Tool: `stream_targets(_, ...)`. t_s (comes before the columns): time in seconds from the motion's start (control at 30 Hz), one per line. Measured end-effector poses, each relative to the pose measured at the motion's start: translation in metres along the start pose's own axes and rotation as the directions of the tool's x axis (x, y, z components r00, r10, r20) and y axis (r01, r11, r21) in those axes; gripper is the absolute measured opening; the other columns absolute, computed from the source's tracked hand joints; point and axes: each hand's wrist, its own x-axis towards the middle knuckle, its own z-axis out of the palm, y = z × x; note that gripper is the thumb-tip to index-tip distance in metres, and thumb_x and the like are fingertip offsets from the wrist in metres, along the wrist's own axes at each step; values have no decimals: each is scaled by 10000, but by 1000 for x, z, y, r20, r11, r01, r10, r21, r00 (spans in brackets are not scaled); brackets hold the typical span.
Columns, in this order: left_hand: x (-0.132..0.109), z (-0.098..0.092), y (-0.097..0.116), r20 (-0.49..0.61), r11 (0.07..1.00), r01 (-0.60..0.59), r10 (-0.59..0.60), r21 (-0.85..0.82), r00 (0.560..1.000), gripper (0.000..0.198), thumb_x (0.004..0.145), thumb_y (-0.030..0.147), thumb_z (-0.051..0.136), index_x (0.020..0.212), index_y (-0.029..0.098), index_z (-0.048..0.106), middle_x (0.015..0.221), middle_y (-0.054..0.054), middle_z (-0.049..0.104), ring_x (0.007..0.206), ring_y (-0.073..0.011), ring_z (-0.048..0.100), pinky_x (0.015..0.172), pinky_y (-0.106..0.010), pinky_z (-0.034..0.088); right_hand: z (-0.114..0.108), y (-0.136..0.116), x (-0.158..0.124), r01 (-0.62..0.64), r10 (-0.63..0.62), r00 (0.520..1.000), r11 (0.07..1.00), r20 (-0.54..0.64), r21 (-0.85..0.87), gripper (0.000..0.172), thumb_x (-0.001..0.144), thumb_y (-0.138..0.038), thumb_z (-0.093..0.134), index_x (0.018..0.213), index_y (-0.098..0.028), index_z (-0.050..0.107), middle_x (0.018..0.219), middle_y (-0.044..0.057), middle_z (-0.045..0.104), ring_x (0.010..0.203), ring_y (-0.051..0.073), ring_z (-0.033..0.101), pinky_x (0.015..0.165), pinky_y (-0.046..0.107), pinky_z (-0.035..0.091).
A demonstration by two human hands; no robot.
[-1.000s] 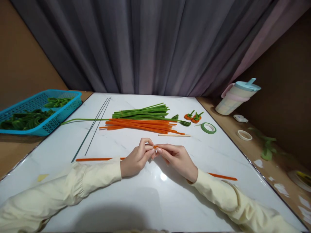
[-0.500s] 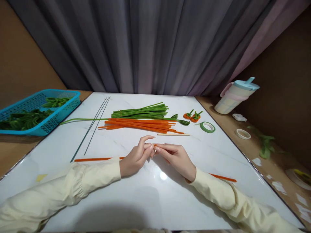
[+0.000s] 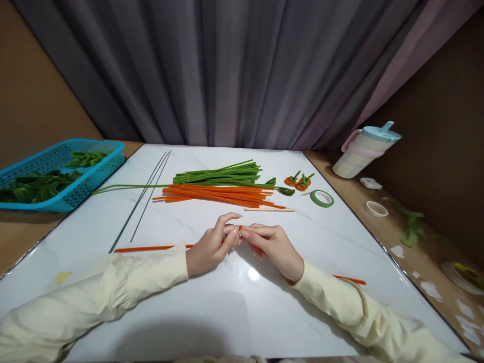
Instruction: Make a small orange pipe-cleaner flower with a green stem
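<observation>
My left hand pinches a small bit of an orange pipe cleaner between thumb and a finger, its index finger raised. Facing it, my right hand has its fingertips closed on the same pipe cleaner, close to the left thumb. Some orange shows beneath the right fingers too. A straight orange length sticks out left from behind my left wrist, and an orange end shows past my right sleeve. Whether these all join is hidden by my hands.
Beyond my hands lie orange pipe cleaners, green pipe cleaners, a thin stick, dark wires, green tape and small orange-green pieces. A blue basket stands left, a tumbler right.
My fingertips have shifted slightly, and more orange shows between and under them. The orange end beyond my right sleeve shows less of its length.
</observation>
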Motion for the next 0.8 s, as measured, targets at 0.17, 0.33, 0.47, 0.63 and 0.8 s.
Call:
stream_targets(0.17,0,0,-2,-8,1000,-12,12,5,1000,301,941,242,307,1232,195,248,667,38,478,610,-102,480,621,-236,399,-1,3,3,-100,89,994,975,64,199,252,793,-355,594,703,-145,699,610,-9,543,501,65,388,468,220,305)
stream_targets(0.33,0,0,-2,-13,999,-44,44,-4,999,293,938,229,317,1223,185,265,664,31,489,640,-107,525,618,-229,416,-1,6,3,-74,62,996,973,60,218,246,790,-359,603,733,-148,716,697,14,601,575,81,430,547,236,350)
stream_targets(0.47,0,-1,0,-16,997,-76,76,-6,997,287,937,230,316,1215,177,272,681,19,510,632,-107,540,588,-215,421,1,5,2,-54,49,998,981,33,184,229,791,-356,608,825,-170,737,800,40,655,699,122,516,633,253,396)
stream_targets(0.63,0,-2,1,-37,990,-136,138,43,990,275,929,206,323,1200,187,286,670,25,500,618,-107,544,572,-209,423,1,5,0,6,-4,999,998,-40,60,176,778,-324,628,854,-212,740,819,35,679,711,136,574,677,273,444)
stream_targets(0.8,-1,0,1,-27,989,-144,145,43,989,278,924,182,332,1199,181,293,677,30,492,567,-91,484,557,-208,402,-2,11,0,365,-380,925,904,-23,-222,188,828,-207,570,941,-237,717,854,37,704,749,146,608,714,292,484)
